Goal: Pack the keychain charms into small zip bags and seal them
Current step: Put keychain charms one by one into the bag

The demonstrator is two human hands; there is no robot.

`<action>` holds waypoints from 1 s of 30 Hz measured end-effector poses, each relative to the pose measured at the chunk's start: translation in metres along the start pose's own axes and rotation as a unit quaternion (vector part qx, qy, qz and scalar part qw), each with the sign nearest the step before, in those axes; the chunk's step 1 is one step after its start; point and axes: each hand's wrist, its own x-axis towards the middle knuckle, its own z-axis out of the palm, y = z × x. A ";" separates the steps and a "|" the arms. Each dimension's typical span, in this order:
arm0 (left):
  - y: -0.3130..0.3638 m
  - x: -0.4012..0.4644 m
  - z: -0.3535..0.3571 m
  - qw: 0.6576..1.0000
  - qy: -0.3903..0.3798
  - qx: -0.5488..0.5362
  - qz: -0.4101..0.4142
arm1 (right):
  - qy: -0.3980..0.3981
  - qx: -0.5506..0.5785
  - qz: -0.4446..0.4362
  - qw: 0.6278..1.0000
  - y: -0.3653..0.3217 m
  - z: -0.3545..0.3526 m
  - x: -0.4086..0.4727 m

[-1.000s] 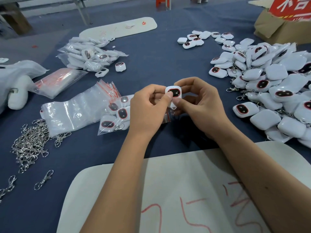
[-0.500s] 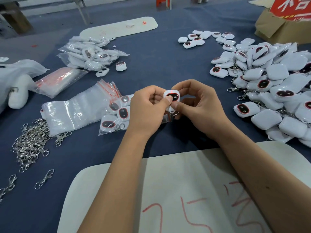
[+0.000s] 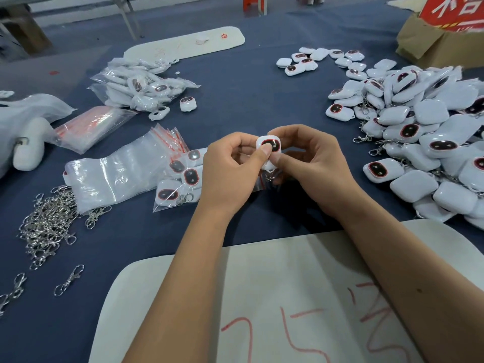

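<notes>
Above blue cloth, both hands (image 3: 264,169) pinching upright charm (image 3: 269,148), dark face toward camera

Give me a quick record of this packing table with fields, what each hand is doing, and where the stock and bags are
left hand: pinches the charm, thumb on its dark face
right hand: holds the same charm from the right
bag in hand: clear corner shows under the charm; how far in, cannot tell
loose charms: big pile on the right
empty bags: stack on the left
packed bags: beside the left hand
metal clasps: heap at near left
</notes>
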 end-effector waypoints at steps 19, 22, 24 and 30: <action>-0.003 -0.002 0.002 0.999 -0.016 0.043 0.022 | 0.037 -0.054 0.038 0.997 -0.001 -0.001 0.002; -0.003 -0.002 0.002 0.999 -0.016 0.039 0.016 | 0.025 -0.057 0.044 0.997 -0.003 -0.002 0.002; -0.003 -0.002 0.002 0.999 -0.018 0.041 0.016 | 0.015 -0.062 0.054 0.997 -0.004 -0.004 0.003; -0.003 -0.003 0.002 0.999 -0.023 0.040 0.013 | 0.003 -0.065 0.061 0.996 -0.004 -0.006 0.004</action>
